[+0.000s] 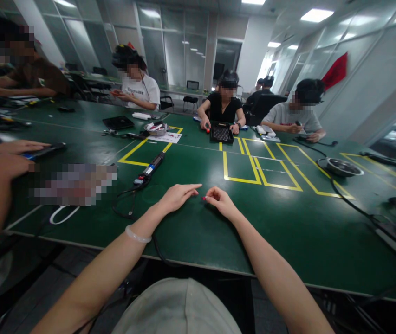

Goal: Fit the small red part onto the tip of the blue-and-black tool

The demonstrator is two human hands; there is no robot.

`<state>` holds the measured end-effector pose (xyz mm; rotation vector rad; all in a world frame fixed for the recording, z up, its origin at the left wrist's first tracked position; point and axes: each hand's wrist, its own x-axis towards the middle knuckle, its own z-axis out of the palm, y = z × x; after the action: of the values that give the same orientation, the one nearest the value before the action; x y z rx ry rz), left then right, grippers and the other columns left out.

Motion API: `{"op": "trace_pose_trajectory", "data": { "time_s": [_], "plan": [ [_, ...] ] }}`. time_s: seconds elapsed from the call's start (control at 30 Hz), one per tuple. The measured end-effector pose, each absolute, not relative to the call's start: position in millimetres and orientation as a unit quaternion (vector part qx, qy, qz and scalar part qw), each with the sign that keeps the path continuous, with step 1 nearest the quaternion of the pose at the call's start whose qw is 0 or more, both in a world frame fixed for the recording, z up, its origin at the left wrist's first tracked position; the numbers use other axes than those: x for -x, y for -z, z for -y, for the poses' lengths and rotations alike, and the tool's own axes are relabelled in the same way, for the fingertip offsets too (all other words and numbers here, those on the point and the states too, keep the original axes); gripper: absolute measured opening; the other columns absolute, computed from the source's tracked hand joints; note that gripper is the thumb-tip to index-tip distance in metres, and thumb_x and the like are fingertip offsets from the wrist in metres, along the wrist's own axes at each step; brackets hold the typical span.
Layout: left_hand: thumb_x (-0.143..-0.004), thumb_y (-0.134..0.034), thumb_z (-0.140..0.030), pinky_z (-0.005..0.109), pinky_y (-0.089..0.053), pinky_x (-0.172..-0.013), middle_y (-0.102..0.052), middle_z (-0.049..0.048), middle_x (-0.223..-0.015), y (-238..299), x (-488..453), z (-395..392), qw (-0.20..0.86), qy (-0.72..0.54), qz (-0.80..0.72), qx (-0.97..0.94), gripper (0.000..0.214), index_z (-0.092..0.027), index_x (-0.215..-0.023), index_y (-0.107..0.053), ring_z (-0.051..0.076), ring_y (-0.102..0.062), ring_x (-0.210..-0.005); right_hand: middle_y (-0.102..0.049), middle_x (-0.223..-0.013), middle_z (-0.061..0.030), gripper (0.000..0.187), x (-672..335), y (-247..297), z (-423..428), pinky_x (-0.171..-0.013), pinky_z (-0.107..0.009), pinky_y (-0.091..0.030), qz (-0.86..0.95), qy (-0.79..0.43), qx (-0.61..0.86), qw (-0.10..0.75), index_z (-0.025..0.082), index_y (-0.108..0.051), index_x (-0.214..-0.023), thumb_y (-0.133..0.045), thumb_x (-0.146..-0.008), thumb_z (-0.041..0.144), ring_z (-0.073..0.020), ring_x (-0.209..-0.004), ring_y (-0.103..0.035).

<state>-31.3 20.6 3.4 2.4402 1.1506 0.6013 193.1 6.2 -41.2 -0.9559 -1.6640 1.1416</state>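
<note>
Small red piece at your right fingertips, left hand flat beside it

The fingers [213, 191] of your right hand [220, 201] are pinched on a small red piece [204, 198], with its end poking out towards your left. What it is, you can't tell at this size, nor whether it brushes the counter [198, 236] below. The likeliest trouble is a slip: so little of it seems to be gripped that a loose pinch or a knock from the other hand could send it away across the smooth green top.

Your left hand [178, 196] is stretched out just beside it, its fingers straight and close together, pointing to the right. Nothing shows in its grasp — though its palm is hidden, so you can't be sure — and whether it rests on the counter is unclear.

Farther out, a long dark device [152, 168] lies beyond your left hand, its cable [123, 192] looping near your forearm; a careless sweep of that arm might snag it. Ahead, yellow tape outlines [242, 180] mark the surface, and across from you a co-worker in black [218, 111] has both hands at a black tray [221, 133]. A metal bowl [344, 167] sits well to your right.
</note>
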Motion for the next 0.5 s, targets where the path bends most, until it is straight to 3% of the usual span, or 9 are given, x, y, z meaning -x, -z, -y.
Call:
{"op": "trace_pose_trajectory", "data": {
  "time_s": [0.13,0.23,0.37,0.5],
  "plan": [
    [-0.094,-0.040,-0.040,0.035,-0.041,-0.100,-0.062,0.0068,-0.126,-13.5,74.3,-38.5,0.054,-0.283,-0.566,-0.772,0.042,-0.022,-0.127,-0.059,0.023,-0.055,-0.117,-0.057,-0.072,0.0021,0.023,-192.6,39.3,-4.3,-0.058,-0.024,-0.040,0.666,-0.457,0.396,0.437,0.018,-0.054,-0.082,-0.066,-0.079,0.038,-0.0112,-0.061,-0.050],
    [-0.088,-0.052,-0.042,0.043,-0.041,-0.098,-0.054,0.0142,-0.132,-16.8,112.6,-48.1,-0.021,-0.253,-0.676,-0.692,0.050,-0.016,-0.131,-0.053,0.031,-0.051,-0.118,-0.056,-0.072,0.0019,0.023,-192.3,39.0,-3.8,-0.058,-0.024,-0.039,0.662,-0.461,0.393,0.440,0.018,-0.054,-0.082,-0.066,-0.078,0.038,-0.0111,-0.061,-0.049],
    [-0.081,-0.060,-0.051,0.049,-0.046,-0.086,-0.053,0.0224,-0.127,-12.8,146.4,-54.7,0.019,-0.145,-0.750,-0.645,0.063,-0.010,-0.128,-0.052,0.040,-0.054,-0.111,-0.055,-0.073,0.0018,0.024,-192.2,40.6,-4.6,-0.059,-0.024,-0.038,0.658,-0.469,0.387,0.445,0.019,-0.054,-0.082,-0.067,-0.078,0.038,-0.0112,-0.062,-0.048],
    [-0.080,-0.060,-0.051,0.047,-0.048,-0.076,-0.059,0.0209,-0.119,-8.8,154.5,-59.9,0.063,-0.078,-0.777,-0.621,0.053,-0.016,-0.120,-0.058,0.041,-0.059,-0.105,-0.054,-0.071,0.0023,0.026,-192.2,41.9,-5.3,-0.058,-0.024,-0.038,0.653,-0.471,0.392,0.446,0.019,-0.054,-0.081,-0.069,-0.076,0.040,-0.0114,-0.062,-0.048]
  ]
}}
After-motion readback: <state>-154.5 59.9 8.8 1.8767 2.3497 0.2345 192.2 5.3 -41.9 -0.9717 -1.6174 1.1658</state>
